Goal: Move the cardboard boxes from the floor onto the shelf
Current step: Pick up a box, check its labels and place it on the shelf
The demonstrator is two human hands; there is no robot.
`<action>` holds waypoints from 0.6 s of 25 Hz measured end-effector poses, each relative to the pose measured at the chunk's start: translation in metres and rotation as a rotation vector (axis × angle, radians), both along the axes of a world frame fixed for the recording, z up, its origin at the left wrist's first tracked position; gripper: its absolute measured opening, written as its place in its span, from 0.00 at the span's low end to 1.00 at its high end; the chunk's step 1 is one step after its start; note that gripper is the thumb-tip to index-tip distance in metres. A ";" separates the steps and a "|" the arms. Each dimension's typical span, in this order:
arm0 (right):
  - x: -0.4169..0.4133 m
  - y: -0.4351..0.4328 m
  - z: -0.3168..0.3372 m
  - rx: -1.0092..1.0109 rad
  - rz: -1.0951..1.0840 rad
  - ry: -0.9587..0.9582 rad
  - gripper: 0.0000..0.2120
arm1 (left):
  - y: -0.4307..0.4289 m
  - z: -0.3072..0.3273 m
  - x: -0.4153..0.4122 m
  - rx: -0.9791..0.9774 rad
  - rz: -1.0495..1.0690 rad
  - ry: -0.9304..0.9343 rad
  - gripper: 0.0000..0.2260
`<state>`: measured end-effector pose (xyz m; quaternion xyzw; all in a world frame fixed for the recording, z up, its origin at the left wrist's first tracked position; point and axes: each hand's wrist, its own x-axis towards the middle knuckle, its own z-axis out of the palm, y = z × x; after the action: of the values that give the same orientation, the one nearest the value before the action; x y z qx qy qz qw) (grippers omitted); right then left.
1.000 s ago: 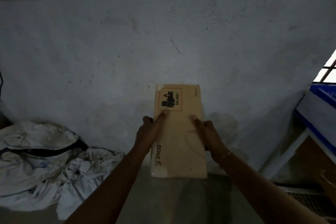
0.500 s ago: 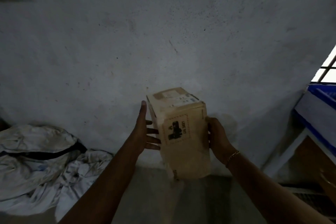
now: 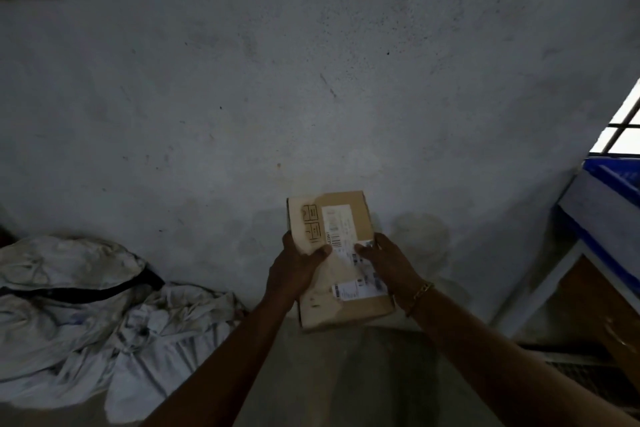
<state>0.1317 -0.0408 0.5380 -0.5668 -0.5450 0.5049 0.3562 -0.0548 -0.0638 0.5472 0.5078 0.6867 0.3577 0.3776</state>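
Cardboard box [image 3: 343, 274]: flat, tan, held in the air in front of the person at about waist height, broad face up and its far end tipped toward the wall [image 3: 311, 80]. It touches neither the floor [image 3: 346, 374] nor any shelf. A white shipping label [image 3: 341, 224] with barcodes runs along the upper face, and two printed handling symbols sit near its far left corner. Left hand [image 3: 294, 270]: grips the box's left edge, thumb curled over onto the top face, the other fingers underneath and out of sight. Right hand [image 3: 388, 263]: grips the right edge likewise, thumb lying on the label, fingers hidden below. A gold chain bracelet [image 3: 420, 293] is on the right wrist. Both forearms are bare. Behind the box is a grey, stained plaster wall, meeting a bare concrete floor. On the floor to the left, against the wall, lies a heap of crumpled white cloth [image 3: 86, 305] with a dark band across it. At the right edge stands a white-framed piece of furniture [image 3: 554, 284] with a blue top, and a barred window [image 3: 623, 128] is bright above it. Light is dim overall.
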 end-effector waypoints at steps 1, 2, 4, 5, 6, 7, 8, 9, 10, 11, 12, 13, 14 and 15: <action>0.000 -0.002 -0.001 0.006 -0.019 0.055 0.13 | -0.001 0.000 -0.001 0.024 -0.012 0.005 0.35; 0.003 -0.001 -0.001 0.001 -0.022 0.121 0.12 | -0.001 0.000 -0.005 0.023 0.001 -0.051 0.34; 0.005 -0.005 0.008 0.017 -0.014 0.210 0.14 | -0.001 0.013 -0.018 -0.096 0.127 -0.416 0.38; 0.003 -0.007 0.015 0.045 0.007 0.231 0.17 | 0.001 0.019 -0.028 -0.203 0.200 -0.645 0.46; 0.001 -0.007 0.020 0.083 0.027 0.221 0.18 | 0.003 0.024 -0.038 -0.278 0.238 -0.849 0.52; 0.000 -0.006 0.024 0.127 0.034 0.192 0.18 | 0.005 0.028 -0.048 -0.332 0.267 -0.961 0.54; 0.001 -0.004 0.027 0.155 0.044 0.166 0.15 | 0.007 0.029 -0.056 -0.347 0.265 -1.018 0.52; 0.002 0.000 0.029 0.165 0.045 0.164 0.12 | 0.005 0.029 -0.060 -0.331 0.265 -1.017 0.46; 0.006 0.004 0.030 0.133 0.058 0.149 0.14 | 0.000 0.026 -0.059 -0.299 0.273 -1.019 0.39; 0.013 0.009 0.029 0.078 0.052 0.118 0.22 | -0.006 0.022 -0.056 -0.259 0.281 -1.043 0.32; 0.020 0.014 0.026 -0.026 0.026 0.077 0.34 | -0.011 0.014 -0.056 -0.203 0.281 -1.082 0.26; 0.026 0.018 0.024 -0.158 0.010 0.071 0.42 | -0.016 0.007 -0.057 -0.138 0.286 -1.139 0.20; 0.031 0.020 0.020 -0.279 0.004 0.147 0.45 | -0.022 0.003 -0.057 -0.077 0.269 -1.177 0.16; 0.034 0.020 0.019 -0.339 0.004 0.246 0.43 | -0.023 -0.001 -0.059 -0.053 0.267 -1.165 0.15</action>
<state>0.1655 -0.0203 0.5573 -0.5515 -0.4059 0.6555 0.3185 -0.1140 -0.0869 0.5458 0.1278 0.4333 0.6045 0.6561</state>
